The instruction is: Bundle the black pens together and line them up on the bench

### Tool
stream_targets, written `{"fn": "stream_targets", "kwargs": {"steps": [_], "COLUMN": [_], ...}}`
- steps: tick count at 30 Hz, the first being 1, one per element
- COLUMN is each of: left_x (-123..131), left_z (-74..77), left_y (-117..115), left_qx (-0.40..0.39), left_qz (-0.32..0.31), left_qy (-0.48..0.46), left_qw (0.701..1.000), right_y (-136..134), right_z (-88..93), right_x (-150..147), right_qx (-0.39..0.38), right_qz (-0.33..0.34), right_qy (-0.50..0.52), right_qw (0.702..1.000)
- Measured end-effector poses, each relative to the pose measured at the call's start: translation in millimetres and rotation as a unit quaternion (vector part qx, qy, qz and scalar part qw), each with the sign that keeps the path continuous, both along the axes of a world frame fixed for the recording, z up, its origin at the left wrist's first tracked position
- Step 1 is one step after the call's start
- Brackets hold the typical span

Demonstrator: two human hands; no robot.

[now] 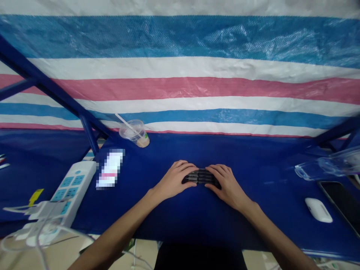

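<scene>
Several black pens lie side by side in a small bundle on the blue tabletop. My left hand is closed around the left end of the bundle, thumb on the near side and fingers on the far side. At the other end, my right hand grips the pens in the same way. Only the middle of the bundle shows between the hands; its two ends are partly hidden by my fingers.
A tilted plastic cup with a straw is at the back left, near a blurred-out bright rectangle and a power strip with cables. Rightward are a clear plastic container, a white case and a phone.
</scene>
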State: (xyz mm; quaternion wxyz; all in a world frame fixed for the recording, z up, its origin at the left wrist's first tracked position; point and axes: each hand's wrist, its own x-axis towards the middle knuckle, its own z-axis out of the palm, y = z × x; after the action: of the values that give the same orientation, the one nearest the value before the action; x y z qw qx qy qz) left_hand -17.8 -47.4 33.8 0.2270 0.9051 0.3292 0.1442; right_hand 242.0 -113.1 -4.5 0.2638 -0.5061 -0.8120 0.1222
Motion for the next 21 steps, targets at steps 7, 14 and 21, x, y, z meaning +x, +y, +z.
{"fn": "stream_targets", "kwargs": {"steps": [7,14,21], "left_x": [-1.5,-4.6,-4.4], "left_z": [-2.8,-5.3,-3.7], "left_y": [-2.7,0.9,-2.7], "left_qx": [0.016,0.014,0.034], "left_qz": [-0.004,-0.003,-0.006], "left_qy": [0.004,0.011,-0.011], "left_qw": [1.000,1.000,0.999], "right_y": [1.6,-0.2,-0.8], "right_z": [2.8,3.2,4.5], "right_x": [0.5,0.7,4.0], "right_qx": [0.013,0.007,-0.015], "right_qz": [0.002,0.002,0.005], "right_qy": [-0.009,-0.008,0.000], "right_qw": [1.000,1.000,1.000]}}
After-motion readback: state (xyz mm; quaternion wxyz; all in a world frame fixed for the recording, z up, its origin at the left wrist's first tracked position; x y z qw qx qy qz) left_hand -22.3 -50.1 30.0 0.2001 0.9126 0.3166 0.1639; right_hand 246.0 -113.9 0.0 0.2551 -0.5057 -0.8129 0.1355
